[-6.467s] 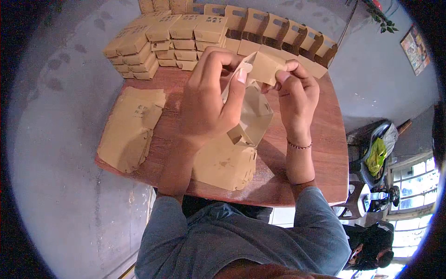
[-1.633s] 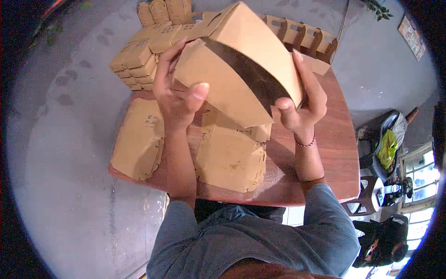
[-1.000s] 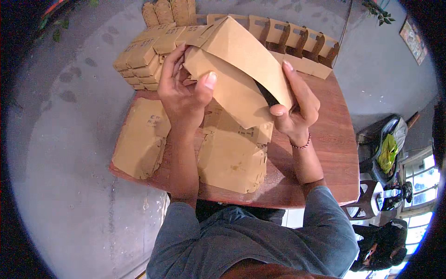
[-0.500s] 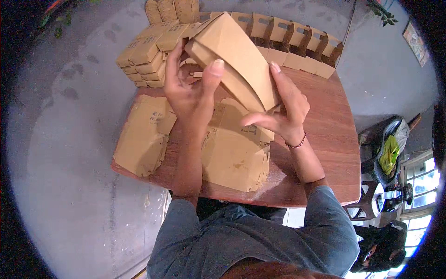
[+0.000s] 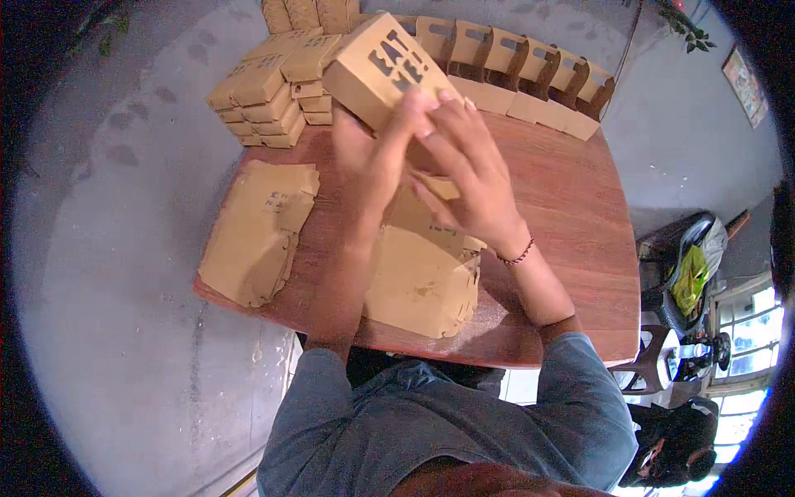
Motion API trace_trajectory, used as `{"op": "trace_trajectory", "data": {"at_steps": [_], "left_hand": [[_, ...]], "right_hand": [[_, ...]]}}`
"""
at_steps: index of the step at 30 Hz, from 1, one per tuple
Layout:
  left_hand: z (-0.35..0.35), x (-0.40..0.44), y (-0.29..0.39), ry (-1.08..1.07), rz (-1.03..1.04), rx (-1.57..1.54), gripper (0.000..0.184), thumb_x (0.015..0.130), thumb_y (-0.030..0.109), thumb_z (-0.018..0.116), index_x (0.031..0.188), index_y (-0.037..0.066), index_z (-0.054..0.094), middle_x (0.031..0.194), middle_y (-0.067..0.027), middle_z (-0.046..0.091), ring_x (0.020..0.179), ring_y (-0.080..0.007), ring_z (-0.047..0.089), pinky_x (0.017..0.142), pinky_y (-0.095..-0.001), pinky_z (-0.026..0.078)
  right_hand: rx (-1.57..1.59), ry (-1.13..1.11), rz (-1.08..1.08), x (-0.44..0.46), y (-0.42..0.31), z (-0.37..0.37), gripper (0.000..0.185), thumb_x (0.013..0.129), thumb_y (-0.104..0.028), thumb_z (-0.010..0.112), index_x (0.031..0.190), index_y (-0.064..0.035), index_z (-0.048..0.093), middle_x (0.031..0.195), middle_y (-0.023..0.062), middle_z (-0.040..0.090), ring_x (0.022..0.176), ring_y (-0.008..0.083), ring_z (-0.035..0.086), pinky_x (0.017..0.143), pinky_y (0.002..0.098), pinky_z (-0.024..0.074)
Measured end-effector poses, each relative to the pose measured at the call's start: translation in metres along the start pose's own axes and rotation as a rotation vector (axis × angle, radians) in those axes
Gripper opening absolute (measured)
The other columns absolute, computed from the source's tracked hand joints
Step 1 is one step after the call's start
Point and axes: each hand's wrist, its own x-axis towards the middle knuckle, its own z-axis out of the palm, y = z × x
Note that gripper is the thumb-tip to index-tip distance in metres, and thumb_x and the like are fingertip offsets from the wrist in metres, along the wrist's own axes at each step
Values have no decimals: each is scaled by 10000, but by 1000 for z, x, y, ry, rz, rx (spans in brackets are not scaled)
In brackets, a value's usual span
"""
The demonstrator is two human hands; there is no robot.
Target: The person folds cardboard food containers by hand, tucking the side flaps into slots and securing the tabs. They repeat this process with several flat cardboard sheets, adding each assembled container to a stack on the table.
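A folded cardboard box (image 5: pixel 373 70) with "EAT ME!" cut-out lettering on its lid is held tilted above the table. My left hand (image 5: pixel 368 157) grips it from below, its thumb along the near side; its other fingers are largely hidden. Against the box's near right edge, my right hand (image 5: pixel 476 170) rests its stretched fingertips, with the thumb apart and lower; motion blurs it slightly. Below lie flat cardboard blanks: one stack (image 5: pixel 257 236) at the left and another (image 5: pixel 422 282) in front of me, partly hidden by my hands and forearms.
Folded boxes (image 5: pixel 257 91) are piled at the table's back left. A row of open cardboard carriers with handle slots (image 5: pixel 505 58) lines the back edge. The wooden table (image 5: pixel 563 224) ends at a rounded right side. A stool (image 5: pixel 654 364) and another person (image 5: pixel 679 443) are at the right.
The box has turned so its lettered lid now shows, and its loose flap no longer gapes in view. My right hand has moved left from the box's right end to its near edge.
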Motion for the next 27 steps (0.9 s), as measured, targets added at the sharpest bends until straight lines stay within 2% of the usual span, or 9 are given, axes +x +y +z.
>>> {"op": "trace_trajectory", "data": {"at_steps": [3,7,10,17,18,19,20,22,27], "left_hand": [[-15,10,3,116,-178,-50,332,904,179,608,1150,-25,518,1041,-87,623,922,-133,594,819,-276,477],[-21,8,14,-35,-213,-23,487,870,305,633,1184,-46,511,1065,-106,616,950,-165,591,852,-297,465],[-17,5,24,-178,-282,55,546,857,332,636,1213,-58,499,1107,-130,610,996,-173,581,881,-308,454],[-32,8,11,-366,-306,144,877,864,530,625,1372,-97,283,1343,-217,463,1231,-262,470,1027,-362,379],[-39,7,8,-229,-255,325,805,900,452,605,1414,-61,256,1389,-216,430,1262,-270,454,1054,-358,351],[-45,7,9,-90,-202,504,745,936,374,585,1456,-24,230,1434,-215,398,1294,-277,437,1080,-353,323],[-56,8,15,-110,-241,470,989,844,500,664,1467,-53,129,1486,-277,268,1353,-343,353,1087,-404,316],[-61,8,35,-93,-224,472,964,837,483,679,1464,-39,165,1483,-265,285,1344,-340,367,1079,-410,328],[-70,-3,71,-63,-123,502,889,814,425,719,1441,-19,270,1449,-242,363,1296,-339,431,1052,-431,359]], "right_hand": [[117,-127,15,-1,-1,-6,528,818,-192,695,1291,-48,508,1339,210,495,1299,385,426,1103,508,294],[341,155,287,-3,12,-8,542,876,-224,623,1328,19,448,1364,234,465,1304,348,420,1089,439,311],[592,-26,795,3,10,-16,608,990,-431,347,1359,50,395,1328,240,492,1268,302,446,1068,375,317],[585,62,799,-11,52,0,554,970,-367,374,1343,42,385,1294,253,510,1222,323,473,1070,382,296],[519,59,829,-16,68,1,566,949,-356,389,1364,27,344,1268,242,527,1168,303,524,959,400,432],[516,54,827,-16,78,0,566,949,-356,389,1364,27,344,1268,242,527,1168,303,524,959,400,432],[491,-25,1002,-16,86,-1,575,946,-360,390,1375,18,324,1248,238,540,1120,294,557,845,396,492],[468,-118,1209,-37,126,9,551,936,-353,436,1359,-9,354,1142,214,601,926,263,649,543,353,563],[513,-262,1347,-105,179,73,521,910,-312,491,1315,10,425,1067,193,615,796,261,668,565,357,593]]}}
